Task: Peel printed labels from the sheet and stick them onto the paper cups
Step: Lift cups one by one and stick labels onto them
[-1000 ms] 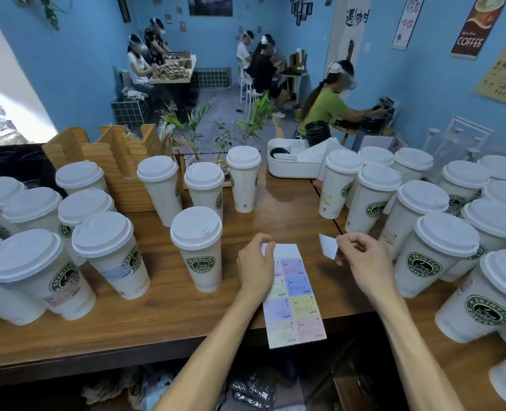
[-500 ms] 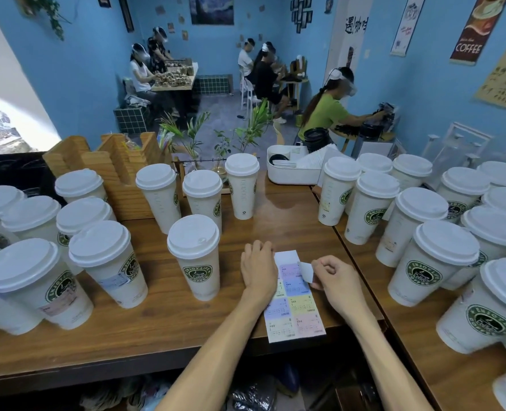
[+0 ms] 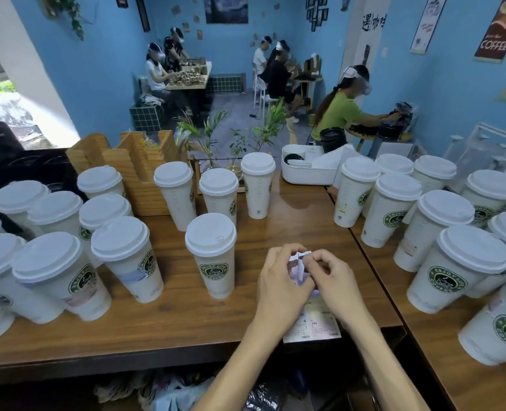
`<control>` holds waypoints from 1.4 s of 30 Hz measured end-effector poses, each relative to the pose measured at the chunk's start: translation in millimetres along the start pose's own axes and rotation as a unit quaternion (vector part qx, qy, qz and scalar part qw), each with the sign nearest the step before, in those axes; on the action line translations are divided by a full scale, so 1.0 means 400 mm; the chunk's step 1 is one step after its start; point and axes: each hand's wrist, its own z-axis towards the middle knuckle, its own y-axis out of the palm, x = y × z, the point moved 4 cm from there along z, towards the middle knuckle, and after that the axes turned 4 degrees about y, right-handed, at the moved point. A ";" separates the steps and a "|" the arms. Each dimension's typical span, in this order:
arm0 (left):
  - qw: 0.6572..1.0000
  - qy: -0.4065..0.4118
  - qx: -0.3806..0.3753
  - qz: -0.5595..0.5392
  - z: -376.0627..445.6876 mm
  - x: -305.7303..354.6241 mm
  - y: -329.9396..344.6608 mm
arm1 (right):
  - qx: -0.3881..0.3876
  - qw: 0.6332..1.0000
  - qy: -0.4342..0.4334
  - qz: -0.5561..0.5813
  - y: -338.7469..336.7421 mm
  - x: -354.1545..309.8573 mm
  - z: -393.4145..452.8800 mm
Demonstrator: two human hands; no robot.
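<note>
A person's 2 bare hands meet over a wooden counter (image 3: pixel 275 226) crowded with lidded white paper cups; the left hand (image 3: pixel 281 280) and the right hand (image 3: pixel 337 277) both curl their fingertips inward, pinching a small white label (image 3: pixel 298 258) between them; the label pokes up at the point where thumbs and forefingers meet; the label sheet (image 3: pixel 314 324) lies flat on the counter under both wrists, its near end reaching the counter's front edge, its far end hidden by the hands; the nearest cup (image 3: pixel 213 256) stands upright just left of the left hand, untouched.
</note>
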 end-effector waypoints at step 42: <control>0.961 -0.112 0.235 -0.092 -0.223 -0.065 -0.289 | -0.079 0.987 -0.001 0.141 0.246 -0.052 -0.161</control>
